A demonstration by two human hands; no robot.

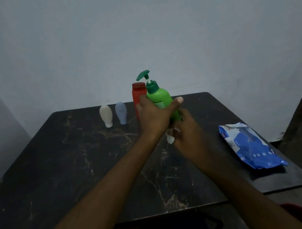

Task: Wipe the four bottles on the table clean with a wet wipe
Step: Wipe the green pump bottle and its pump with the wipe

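Head view: left hand (155, 113) grips the tilted green pump bottle (160, 96); right hand (185, 129) clutches a bunched wet wipe (170, 139) at its base (wiping step, apparently); upward strokes probably follow.

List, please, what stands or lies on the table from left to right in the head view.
white bottle → blue-grey bottle → red bottle → green pump bottle → wet wipe pack

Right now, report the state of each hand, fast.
Left hand: closed round the green pump bottle.
Right hand: closed on the wet wipe at the bottle's base.
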